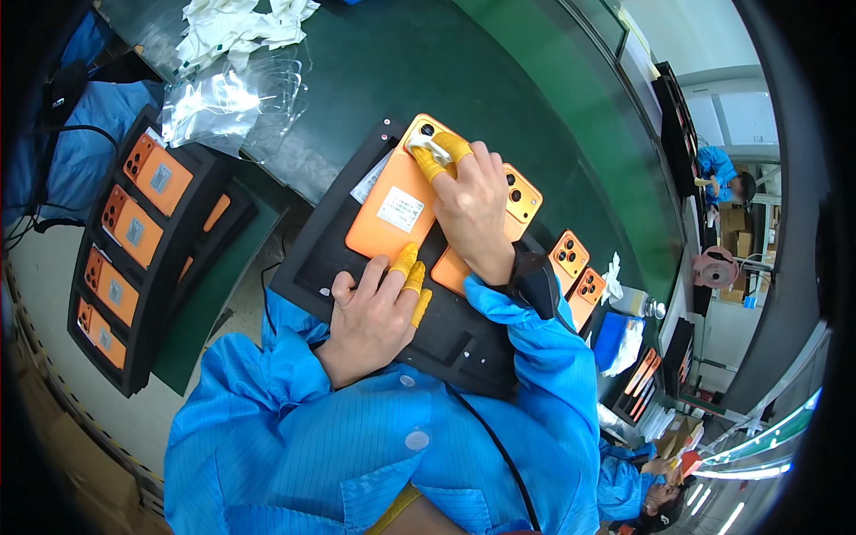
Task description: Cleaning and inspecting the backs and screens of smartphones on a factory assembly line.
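Note:
An orange phone with a white label lies back up and tilted on a black foam tray before me. My right hand, in yellow finger cots, pinches a small white wipe against the phone's camera area. Near the phone's lower edge is my left hand, fingers spread, one yellow-cotted fingertip touching the phone. A second orange phone lies to the right on the tray, partly hidden under my right hand and wrist. Further right are two more orange phones, partly covered by my sleeve.
At left stands a black tray holding several orange phones, with another tray under it. Clear plastic film and white gloves lie at the far left of the green table. A blue container and a bottle are at right. Other people work beyond.

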### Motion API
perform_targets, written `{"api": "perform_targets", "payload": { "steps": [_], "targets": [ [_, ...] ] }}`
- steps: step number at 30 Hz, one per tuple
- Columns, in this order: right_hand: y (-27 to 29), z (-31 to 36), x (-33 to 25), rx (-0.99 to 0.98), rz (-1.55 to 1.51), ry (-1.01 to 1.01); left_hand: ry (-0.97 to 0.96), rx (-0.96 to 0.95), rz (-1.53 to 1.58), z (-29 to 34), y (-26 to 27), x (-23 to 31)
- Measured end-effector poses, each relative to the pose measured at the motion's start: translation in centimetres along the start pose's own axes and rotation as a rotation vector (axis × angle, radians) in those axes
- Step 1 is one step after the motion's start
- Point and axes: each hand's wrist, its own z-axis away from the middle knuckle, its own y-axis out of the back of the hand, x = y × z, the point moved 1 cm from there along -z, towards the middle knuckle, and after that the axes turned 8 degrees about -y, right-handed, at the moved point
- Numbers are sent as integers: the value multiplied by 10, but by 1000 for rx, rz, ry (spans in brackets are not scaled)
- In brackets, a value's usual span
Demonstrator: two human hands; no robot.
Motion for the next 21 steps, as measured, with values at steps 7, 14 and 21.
{"api": "perform_targets", "payload": {
  "steps": [7, 14, 21],
  "targets": [
    [9, 11, 5, -2, -28, 55, 7, -7, -1, 1, 0, 0],
    [19, 21, 28, -15, 49, 12, 5, -4, 6, 0, 0, 0],
    [17, 8, 29, -4, 126, -38, 10, -26, -19, 1, -1, 0]
  ]
}}
